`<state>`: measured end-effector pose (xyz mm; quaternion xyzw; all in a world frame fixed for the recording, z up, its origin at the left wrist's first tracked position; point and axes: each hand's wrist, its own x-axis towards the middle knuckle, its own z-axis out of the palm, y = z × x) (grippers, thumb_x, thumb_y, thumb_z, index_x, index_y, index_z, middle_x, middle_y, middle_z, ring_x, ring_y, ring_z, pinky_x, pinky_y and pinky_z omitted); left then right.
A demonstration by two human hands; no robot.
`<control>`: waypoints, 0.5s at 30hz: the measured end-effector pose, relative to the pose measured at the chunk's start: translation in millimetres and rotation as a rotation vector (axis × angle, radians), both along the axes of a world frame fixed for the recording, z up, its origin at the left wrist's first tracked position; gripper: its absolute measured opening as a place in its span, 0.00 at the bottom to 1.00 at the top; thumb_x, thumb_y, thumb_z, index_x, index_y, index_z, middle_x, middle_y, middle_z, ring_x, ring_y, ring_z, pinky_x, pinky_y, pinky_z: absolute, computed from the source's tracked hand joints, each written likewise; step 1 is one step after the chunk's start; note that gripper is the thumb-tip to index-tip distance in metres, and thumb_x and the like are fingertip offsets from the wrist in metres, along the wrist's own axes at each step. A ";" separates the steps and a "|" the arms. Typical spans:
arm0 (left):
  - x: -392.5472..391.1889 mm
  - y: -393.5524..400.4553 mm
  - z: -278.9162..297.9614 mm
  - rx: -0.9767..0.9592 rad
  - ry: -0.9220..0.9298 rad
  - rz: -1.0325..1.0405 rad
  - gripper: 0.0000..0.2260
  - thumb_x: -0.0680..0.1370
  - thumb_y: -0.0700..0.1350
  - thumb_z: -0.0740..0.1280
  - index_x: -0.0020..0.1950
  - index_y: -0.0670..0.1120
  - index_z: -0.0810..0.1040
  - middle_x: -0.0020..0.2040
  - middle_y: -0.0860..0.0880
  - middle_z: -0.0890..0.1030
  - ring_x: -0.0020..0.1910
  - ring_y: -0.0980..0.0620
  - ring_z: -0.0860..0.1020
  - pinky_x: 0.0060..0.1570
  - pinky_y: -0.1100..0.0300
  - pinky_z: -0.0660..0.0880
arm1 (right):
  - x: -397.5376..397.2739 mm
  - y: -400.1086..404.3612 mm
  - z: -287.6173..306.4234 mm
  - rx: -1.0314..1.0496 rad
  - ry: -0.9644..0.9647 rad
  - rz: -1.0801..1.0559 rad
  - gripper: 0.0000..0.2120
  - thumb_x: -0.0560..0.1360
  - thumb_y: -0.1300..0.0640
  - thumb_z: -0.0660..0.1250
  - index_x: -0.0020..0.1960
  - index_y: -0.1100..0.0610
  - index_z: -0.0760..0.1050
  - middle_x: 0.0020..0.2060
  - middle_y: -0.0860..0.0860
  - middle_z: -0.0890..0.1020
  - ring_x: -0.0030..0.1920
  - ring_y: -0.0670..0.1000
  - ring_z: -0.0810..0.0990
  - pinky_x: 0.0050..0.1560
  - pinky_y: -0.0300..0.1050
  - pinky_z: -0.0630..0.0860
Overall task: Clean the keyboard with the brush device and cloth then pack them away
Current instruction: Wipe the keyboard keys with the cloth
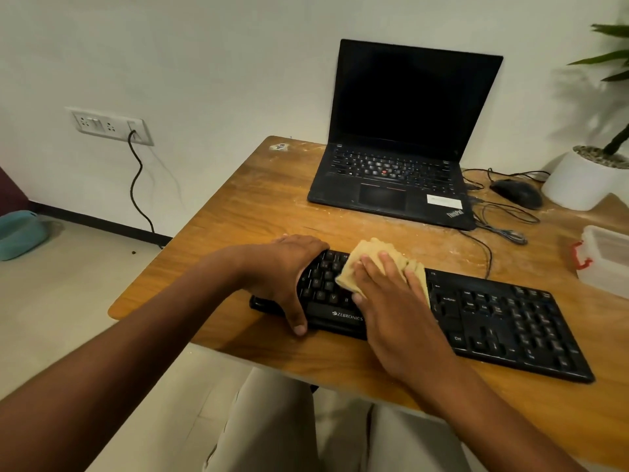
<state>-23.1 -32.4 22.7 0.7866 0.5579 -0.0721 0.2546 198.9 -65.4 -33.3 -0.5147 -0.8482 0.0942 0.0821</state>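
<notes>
Left hand [292, 267] clamped over the Zebronics keyboard's [493, 318] left end on the wooden table [255, 199], likely steadying it, while right hand [391, 294], fingers flat, pressing tan cloth [377, 253] onto middle keys for wiping.

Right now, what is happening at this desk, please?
A person is wiping a black Zebronics keyboard on a wooden desk. The right hand presses a tan cloth flat onto the keys, while the left hand grips the keyboard's left end to steady it. Behind them stands an open ThinkPad laptop with a dark screen. No brush device is in view.
</notes>
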 end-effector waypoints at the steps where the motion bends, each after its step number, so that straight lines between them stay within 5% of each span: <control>1: 0.3 -0.4 -0.3 0.001 -0.002 0.000 0.57 0.63 0.55 0.86 0.83 0.53 0.54 0.80 0.52 0.61 0.78 0.50 0.58 0.76 0.56 0.54 | -12.9 1.1 0.0 -0.016 0.037 -0.006 0.26 0.87 0.46 0.44 0.84 0.49 0.50 0.84 0.45 0.50 0.82 0.48 0.36 0.81 0.52 0.35; 6: -2.1 1.6 -3.4 0.019 -0.010 -0.025 0.58 0.62 0.57 0.85 0.83 0.54 0.54 0.78 0.54 0.64 0.77 0.51 0.59 0.76 0.55 0.54 | -25.8 -29.1 -5.8 -0.023 -0.022 0.170 0.31 0.82 0.42 0.36 0.84 0.46 0.45 0.83 0.42 0.44 0.81 0.45 0.33 0.81 0.52 0.34; 9: -2.4 2.4 -4.1 0.009 0.006 -0.013 0.59 0.62 0.57 0.86 0.83 0.53 0.52 0.80 0.53 0.61 0.78 0.50 0.58 0.77 0.54 0.54 | 9.6 -28.6 -2.8 -0.049 -0.059 0.088 0.36 0.77 0.40 0.29 0.84 0.45 0.42 0.82 0.39 0.41 0.80 0.43 0.29 0.81 0.52 0.32; 15: 1.6 1.5 -0.9 -0.004 0.043 -0.020 0.59 0.62 0.57 0.85 0.84 0.53 0.52 0.81 0.53 0.60 0.80 0.50 0.56 0.79 0.53 0.50 | -19.3 0.9 -3.0 -0.013 0.055 -0.034 0.26 0.87 0.46 0.43 0.84 0.50 0.51 0.84 0.46 0.51 0.83 0.50 0.38 0.81 0.55 0.36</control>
